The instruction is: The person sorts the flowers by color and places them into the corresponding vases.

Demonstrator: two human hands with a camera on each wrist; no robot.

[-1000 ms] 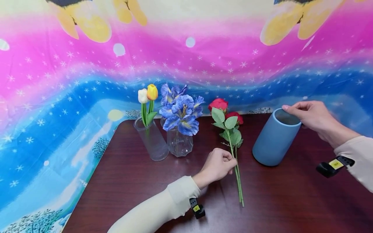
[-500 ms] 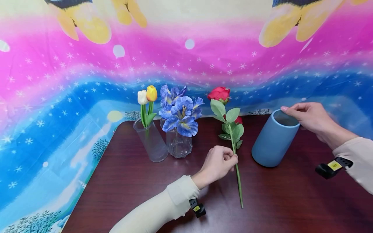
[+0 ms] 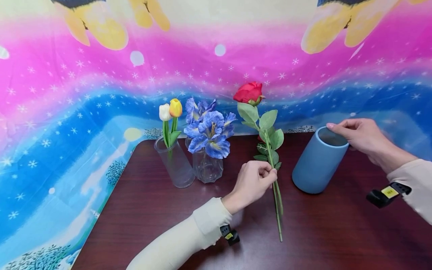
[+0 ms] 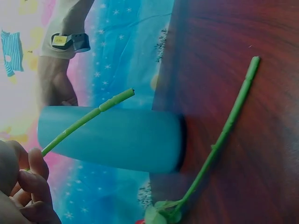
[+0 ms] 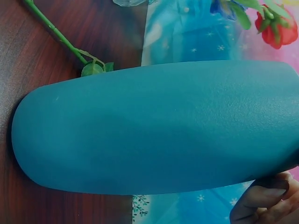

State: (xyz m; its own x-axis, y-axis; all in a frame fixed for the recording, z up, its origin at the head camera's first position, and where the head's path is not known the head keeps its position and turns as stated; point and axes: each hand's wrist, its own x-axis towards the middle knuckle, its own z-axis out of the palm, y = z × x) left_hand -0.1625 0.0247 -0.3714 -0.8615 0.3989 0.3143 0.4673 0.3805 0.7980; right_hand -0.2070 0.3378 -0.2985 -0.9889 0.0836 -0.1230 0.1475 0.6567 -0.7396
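Note:
My left hand [image 3: 251,183] pinches the green stem of a red rose [image 3: 248,93], which is raised off the table with its bloom up and tilted left. In the left wrist view the stem's cut end [image 4: 117,99] hangs in the air in front of the vase. A second rose [image 4: 224,133] lies on the table, its bloom mostly hidden behind the held rose's leaves in the head view. My right hand [image 3: 368,137] grips the rim of a blue-grey vase [image 3: 317,165], thumb on the edge. The vase stands upright on the table; no flower shows in its mouth.
Left of the roses, a glass vase [image 3: 179,170] holds a white and a yellow tulip [image 3: 175,108]. Beside it, a faceted glass vase [image 3: 208,168] holds blue irises [image 3: 214,131]. A printed cloth [image 3: 202,67] hangs behind the dark wooden table [image 3: 152,225].
My left hand has lifted one rose up from beside the other, and its bloom has risen and shifted slightly left. The right hand and the blue-grey vase have hardly moved.

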